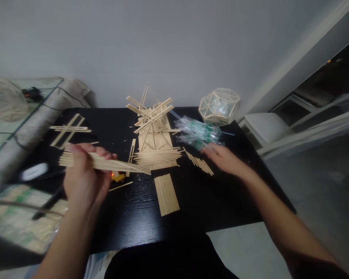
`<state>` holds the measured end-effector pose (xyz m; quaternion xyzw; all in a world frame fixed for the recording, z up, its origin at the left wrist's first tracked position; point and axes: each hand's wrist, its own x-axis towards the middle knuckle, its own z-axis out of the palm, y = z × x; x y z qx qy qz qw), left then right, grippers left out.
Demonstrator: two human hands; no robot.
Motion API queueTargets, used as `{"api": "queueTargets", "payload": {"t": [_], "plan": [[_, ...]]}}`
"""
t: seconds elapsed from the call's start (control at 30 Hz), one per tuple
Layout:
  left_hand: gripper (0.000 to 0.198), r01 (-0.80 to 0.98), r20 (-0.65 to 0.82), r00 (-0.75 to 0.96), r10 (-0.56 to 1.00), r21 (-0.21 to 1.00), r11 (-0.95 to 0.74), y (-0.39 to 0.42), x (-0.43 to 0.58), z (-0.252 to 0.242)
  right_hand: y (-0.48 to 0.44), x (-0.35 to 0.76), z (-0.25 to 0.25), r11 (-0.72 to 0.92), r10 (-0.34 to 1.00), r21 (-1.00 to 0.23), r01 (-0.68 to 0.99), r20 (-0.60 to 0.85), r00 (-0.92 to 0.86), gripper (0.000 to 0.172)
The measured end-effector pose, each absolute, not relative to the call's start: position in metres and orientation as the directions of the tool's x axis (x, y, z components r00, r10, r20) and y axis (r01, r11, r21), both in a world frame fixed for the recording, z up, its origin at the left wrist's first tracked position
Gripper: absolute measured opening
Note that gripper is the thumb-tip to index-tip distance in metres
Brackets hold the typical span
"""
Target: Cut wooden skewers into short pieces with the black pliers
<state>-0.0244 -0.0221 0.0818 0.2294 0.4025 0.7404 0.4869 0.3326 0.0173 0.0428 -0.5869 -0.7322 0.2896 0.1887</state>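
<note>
My left hand is closed around a bundle of thin wooden chopsticks, their tips pointing right over the black table. My right hand reaches to the near edge of a heap of clear plastic wrappers with green print; its fingers are blurred, so their grip is unclear. Between the hands, loose chopsticks lie across a flat mat of joined sticks, with crossed chopstick pairs stacked behind. A small stick panel lies nearer me. Short stick pieces form a slanted row beside my right hand.
A faceted stick-frame ball stands at the back right corner of the black table. Crossed pairs lie at the left. A yellow tool with an orange light sits by my left hand, partly covered. Packaged chopsticks fill the lower left.
</note>
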Motion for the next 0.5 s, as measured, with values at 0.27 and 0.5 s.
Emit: {"api": "queueTargets", "payload": {"t": [0.27,0.5], "plan": [[0.036,-0.455,-0.022,-0.387,0.922,0.874,-0.171,-0.038,-0.019,0.055,0.113,0.323,0.036,0.211,0.958,0.020,0.977,0.194,-0.211,0.055],[0.035,-0.536,-0.112,-0.379,0.919,0.836,-0.119,-0.044,-0.034,0.044,0.075,0.311,0.052,0.444,0.866,-0.355,0.822,0.404,-0.294,0.029]]}}
